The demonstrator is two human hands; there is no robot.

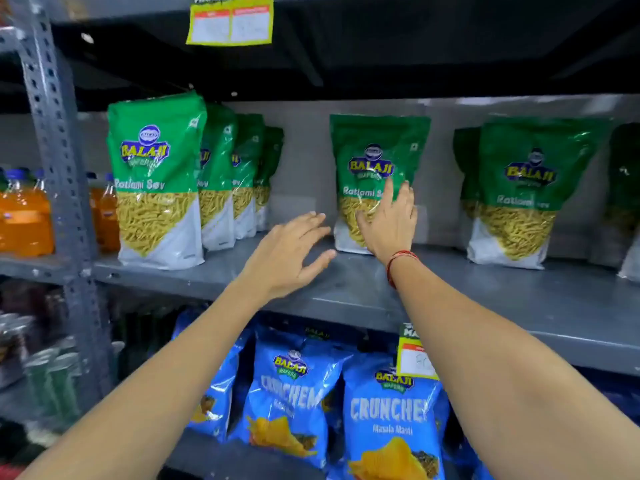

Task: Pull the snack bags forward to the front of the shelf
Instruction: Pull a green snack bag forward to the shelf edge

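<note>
Right hand (389,220) open, fingers spread flat against middle green plastic Ratlami Sev snack bag (375,161), far back on grey metal shelf (346,289). Left hand (289,252) open, empty, hovering left of it.

A shop: stocked metal shelf (346,289) (price tag (414,355) attached).

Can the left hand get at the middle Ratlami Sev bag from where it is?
Probably yes: the left hand hovers open over bare shelf, nothing between it and the middle bag.
</note>
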